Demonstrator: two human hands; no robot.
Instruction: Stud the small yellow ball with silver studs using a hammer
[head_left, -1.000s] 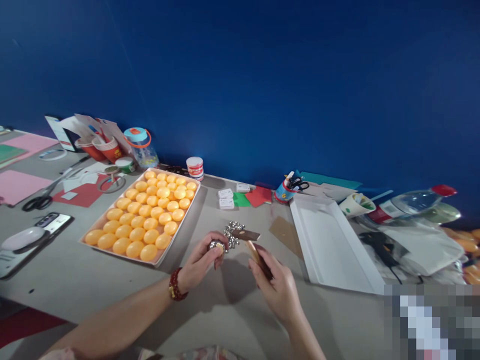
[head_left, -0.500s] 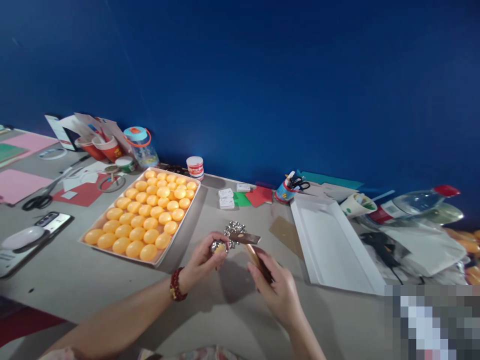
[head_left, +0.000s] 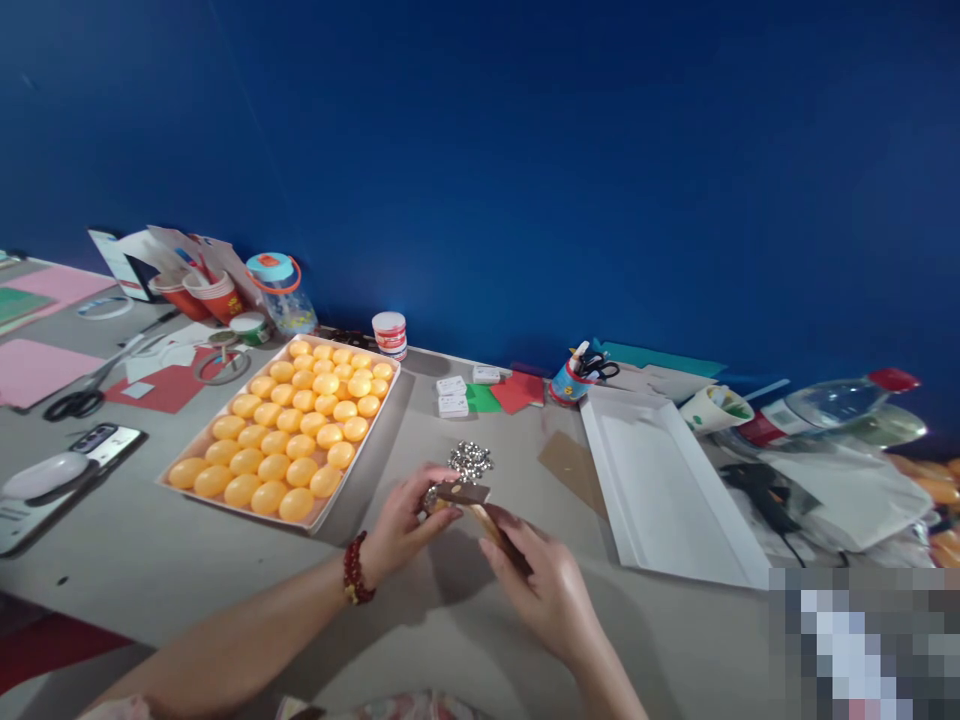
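My left hand [head_left: 405, 527] is closed around an orange ball studded with silver tacks [head_left: 430, 500], and a beaded bracelet is on that wrist. In my right hand [head_left: 541, 580] is a small hammer [head_left: 465, 493], gripped by its wooden handle. The metal head covers much of the ball in this view, so I cannot tell whether they touch. Just beyond both hands, a pile of shiny silver tacks [head_left: 471, 460] lies on the grey table [head_left: 480, 640].
On the left is a box of orange balls [head_left: 396, 385]. Small white boxes [head_left: 453, 406] and coloured paper [head_left: 517, 392] lie behind the tacks. A white tray [head_left: 660, 480], a pen cup [head_left: 568, 385] and a plastic bottle [head_left: 832, 408] stand right. A phone [head_left: 112, 445] lies far left.
My right hand has moved the hammer left, bringing its head from beside the tack pile to over the studded ball. My left hand stays nearly in place.
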